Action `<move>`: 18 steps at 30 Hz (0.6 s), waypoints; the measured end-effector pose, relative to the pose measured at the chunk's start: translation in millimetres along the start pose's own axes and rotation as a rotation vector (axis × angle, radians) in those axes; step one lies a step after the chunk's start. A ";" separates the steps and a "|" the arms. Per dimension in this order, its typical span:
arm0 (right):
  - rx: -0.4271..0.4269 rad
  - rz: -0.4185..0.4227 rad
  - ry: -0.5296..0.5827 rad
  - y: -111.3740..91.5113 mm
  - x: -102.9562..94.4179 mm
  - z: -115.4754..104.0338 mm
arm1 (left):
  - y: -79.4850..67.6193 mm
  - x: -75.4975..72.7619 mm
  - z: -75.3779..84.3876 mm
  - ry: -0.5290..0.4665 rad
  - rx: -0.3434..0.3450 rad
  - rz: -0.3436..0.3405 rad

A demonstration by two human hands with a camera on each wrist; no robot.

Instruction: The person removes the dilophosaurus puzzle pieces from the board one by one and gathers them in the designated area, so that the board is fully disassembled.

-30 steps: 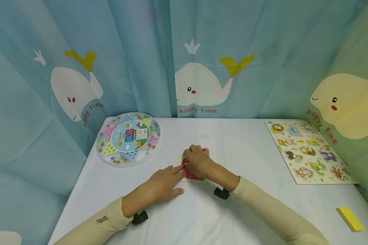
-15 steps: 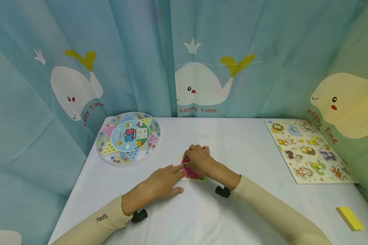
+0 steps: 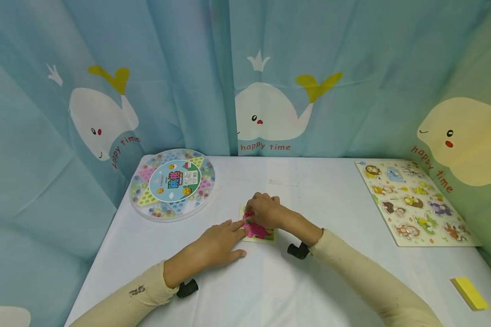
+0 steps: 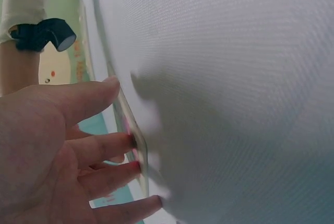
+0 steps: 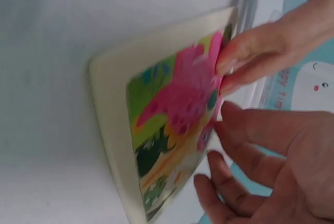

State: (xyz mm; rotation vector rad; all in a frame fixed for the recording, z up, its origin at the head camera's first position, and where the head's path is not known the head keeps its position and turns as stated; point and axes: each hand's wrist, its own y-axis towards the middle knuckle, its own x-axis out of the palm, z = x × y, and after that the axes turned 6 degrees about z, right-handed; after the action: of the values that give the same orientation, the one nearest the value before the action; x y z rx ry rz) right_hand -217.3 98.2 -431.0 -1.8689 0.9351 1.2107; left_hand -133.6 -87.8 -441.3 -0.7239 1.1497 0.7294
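Note:
A small square picture puzzle [image 5: 109, 78] with a pale rim lies flat near the middle of the white table. Its picture shows a pink dinosaur [image 3: 255, 230] on green and yellow. My left hand [image 3: 218, 245] comes in from the left with fingers stretched out, fingertips on the puzzle's left side. My right hand [image 3: 265, 211] is over the upper right part, fingers bent. In the right wrist view, the right thumb and index tips meet close to the dinosaur's head; I cannot tell whether they pinch a piece. The other right fingers are loosely bent beyond the edge.
A round Chinese checkers set [image 3: 172, 185] with coloured marbles lies at the back left. On the right lies an animal peg puzzle board [image 3: 417, 204], with a yellow block [image 3: 469, 293] nearer the front. A whale-print curtain [image 3: 180, 81] surrounds the table's back and sides.
My right hand has shifted slightly to the right, uncovering more of the pink dinosaur. The left hand stays on the puzzle's left side.

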 end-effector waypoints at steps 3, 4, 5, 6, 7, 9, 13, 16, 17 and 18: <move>0.004 0.014 0.004 -0.9 0.6 -0.1 | 0.1 0.6 -0.3 -0.001 0.004 0.000; 0.007 0.027 0.006 -1.5 0.9 -0.2 | 0.0 0.6 -0.3 0.000 0.006 0.000; 0.011 0.041 0.011 -2.4 1.0 -0.4 | 0.0 0.9 -0.5 0.001 0.007 -0.001; 0.015 0.055 0.014 -3.3 1.1 -1.0 | 0.0 1.3 -0.7 0.001 0.007 -0.002; 0.017 0.064 0.019 -4.6 1.1 -1.8 | 0.0 1.4 -0.8 0.002 0.007 -0.003; 0.015 0.078 0.010 -6.9 1.3 -4.0 | -0.1 1.5 -1.2 0.004 0.008 -0.003; -0.015 0.080 -0.050 -10.6 2.1 -9.2 | -0.9 2.0 -3.1 -0.001 0.017 0.003; -0.030 0.077 -0.079 -10.6 1.8 -11.9 | -1.5 3.4 -5.0 -0.020 0.024 0.013; -0.029 0.077 -0.081 -9.9 1.4 -12.5 | -1.6 4.1 -5.5 -0.023 0.026 0.016; -0.026 0.076 -0.082 -9.2 0.9 -12.8 | -1.6 4.7 -5.9 -0.026 0.026 0.019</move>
State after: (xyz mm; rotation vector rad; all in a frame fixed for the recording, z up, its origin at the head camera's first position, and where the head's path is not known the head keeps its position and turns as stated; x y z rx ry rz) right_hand -203.7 91.6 -426.4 -1.8045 0.9570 1.3406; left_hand -134.2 -92.8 -447.0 -0.6810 1.1418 0.7365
